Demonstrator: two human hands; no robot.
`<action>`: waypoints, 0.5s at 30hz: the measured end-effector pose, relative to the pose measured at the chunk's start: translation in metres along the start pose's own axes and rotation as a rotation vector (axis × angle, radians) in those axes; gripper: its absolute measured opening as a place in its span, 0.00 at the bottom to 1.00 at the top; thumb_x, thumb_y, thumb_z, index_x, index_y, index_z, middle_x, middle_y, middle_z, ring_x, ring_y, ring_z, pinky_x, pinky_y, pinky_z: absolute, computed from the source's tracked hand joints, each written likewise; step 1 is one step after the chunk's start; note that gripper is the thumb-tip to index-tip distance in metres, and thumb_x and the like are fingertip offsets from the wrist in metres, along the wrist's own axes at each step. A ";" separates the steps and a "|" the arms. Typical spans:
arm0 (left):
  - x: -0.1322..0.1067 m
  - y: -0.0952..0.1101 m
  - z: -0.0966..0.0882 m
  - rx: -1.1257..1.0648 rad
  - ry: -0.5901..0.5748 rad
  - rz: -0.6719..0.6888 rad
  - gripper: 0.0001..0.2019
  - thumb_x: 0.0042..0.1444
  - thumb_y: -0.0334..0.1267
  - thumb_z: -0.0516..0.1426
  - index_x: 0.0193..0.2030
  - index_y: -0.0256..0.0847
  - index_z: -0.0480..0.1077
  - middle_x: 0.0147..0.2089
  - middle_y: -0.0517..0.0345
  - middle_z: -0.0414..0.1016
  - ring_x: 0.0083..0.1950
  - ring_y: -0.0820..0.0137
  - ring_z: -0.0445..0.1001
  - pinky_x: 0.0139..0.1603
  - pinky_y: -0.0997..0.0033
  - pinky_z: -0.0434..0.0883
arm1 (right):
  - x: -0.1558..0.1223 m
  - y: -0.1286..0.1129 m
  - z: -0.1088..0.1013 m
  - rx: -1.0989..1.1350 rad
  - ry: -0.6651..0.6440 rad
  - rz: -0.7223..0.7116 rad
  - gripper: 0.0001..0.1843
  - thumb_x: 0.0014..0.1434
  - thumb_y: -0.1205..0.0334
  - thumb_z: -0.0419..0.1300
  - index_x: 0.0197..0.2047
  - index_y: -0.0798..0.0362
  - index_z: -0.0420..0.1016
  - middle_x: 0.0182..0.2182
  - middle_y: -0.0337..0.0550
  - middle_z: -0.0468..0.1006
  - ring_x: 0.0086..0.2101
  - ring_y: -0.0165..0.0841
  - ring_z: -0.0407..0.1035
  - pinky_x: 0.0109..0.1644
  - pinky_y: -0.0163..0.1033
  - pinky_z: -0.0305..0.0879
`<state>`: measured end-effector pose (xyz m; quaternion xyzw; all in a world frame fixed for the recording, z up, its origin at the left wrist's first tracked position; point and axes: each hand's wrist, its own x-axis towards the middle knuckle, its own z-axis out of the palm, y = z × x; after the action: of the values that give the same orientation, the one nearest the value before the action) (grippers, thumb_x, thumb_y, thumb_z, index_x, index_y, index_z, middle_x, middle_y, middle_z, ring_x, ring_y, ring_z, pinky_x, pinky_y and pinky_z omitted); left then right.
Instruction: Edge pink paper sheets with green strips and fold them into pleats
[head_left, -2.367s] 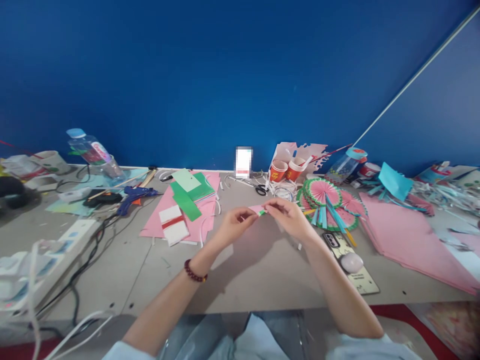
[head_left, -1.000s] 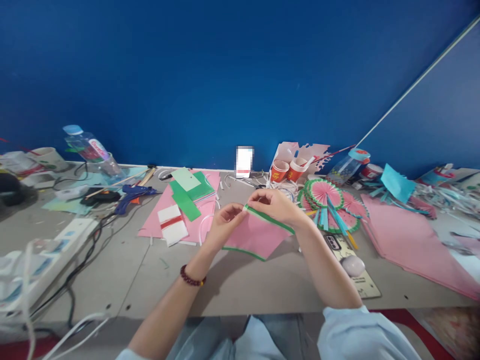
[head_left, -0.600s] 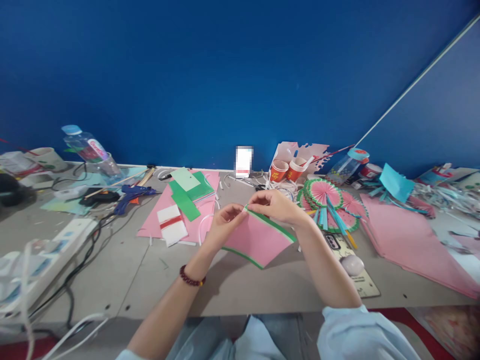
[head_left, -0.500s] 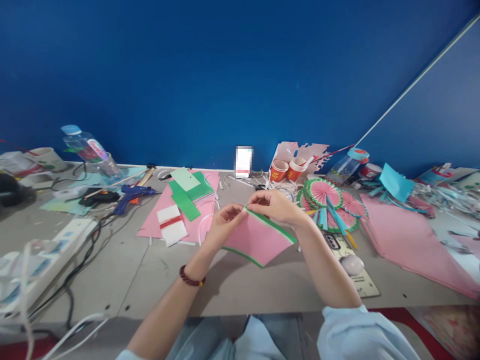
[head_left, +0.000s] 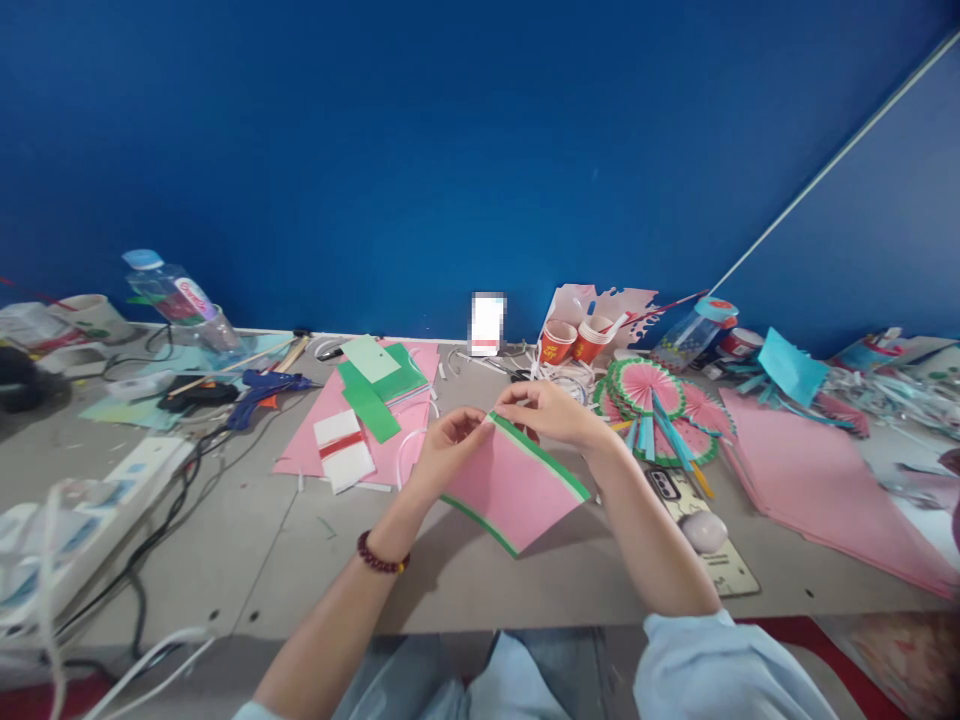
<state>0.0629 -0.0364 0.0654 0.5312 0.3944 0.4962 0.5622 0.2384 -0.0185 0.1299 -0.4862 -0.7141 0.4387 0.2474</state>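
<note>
Pink sheet (head_left: 517, 490), pinched at its green-edged corner by the left hand (head_left: 452, 447) and the right hand (head_left: 553, 411) just beside it, should be gripped evenly, edges aligned, without tugging.

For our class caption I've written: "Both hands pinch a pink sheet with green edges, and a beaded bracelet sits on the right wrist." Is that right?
Not quite: the head view shows the bracelet on the left wrist, not the right. The rest stands: the left hand and right hand pinch a green-edged pink sheet.
</note>
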 end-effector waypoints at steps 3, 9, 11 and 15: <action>0.000 0.000 0.000 0.009 -0.002 -0.003 0.17 0.45 0.51 0.64 0.31 0.38 0.72 0.26 0.61 0.70 0.25 0.77 0.63 0.27 0.76 0.61 | 0.001 0.002 -0.001 0.058 0.003 0.007 0.14 0.58 0.51 0.55 0.33 0.53 0.74 0.24 0.38 0.73 0.19 0.25 0.63 0.19 0.31 0.60; 0.001 -0.002 0.000 0.019 -0.016 0.015 0.16 0.47 0.50 0.63 0.32 0.38 0.71 0.26 0.61 0.70 0.26 0.77 0.64 0.27 0.77 0.62 | -0.002 0.000 -0.004 0.026 -0.024 -0.044 0.13 0.55 0.52 0.59 0.34 0.53 0.75 0.28 0.40 0.75 0.23 0.26 0.65 0.22 0.30 0.63; 0.001 -0.003 0.000 0.016 -0.020 0.023 0.16 0.47 0.50 0.63 0.32 0.38 0.71 0.26 0.61 0.70 0.26 0.77 0.63 0.27 0.77 0.62 | -0.003 -0.001 -0.004 0.014 -0.030 -0.052 0.12 0.54 0.53 0.59 0.33 0.53 0.75 0.27 0.39 0.74 0.24 0.26 0.65 0.22 0.30 0.62; 0.002 -0.005 -0.001 0.009 -0.035 0.024 0.15 0.48 0.49 0.63 0.33 0.37 0.71 0.27 0.61 0.70 0.26 0.77 0.63 0.27 0.77 0.61 | -0.002 -0.001 -0.002 -0.008 -0.018 -0.049 0.10 0.54 0.55 0.59 0.32 0.54 0.74 0.24 0.37 0.72 0.22 0.26 0.63 0.22 0.30 0.60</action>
<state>0.0626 -0.0342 0.0604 0.5472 0.3803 0.4918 0.5604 0.2402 -0.0198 0.1314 -0.4658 -0.7297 0.4339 0.2497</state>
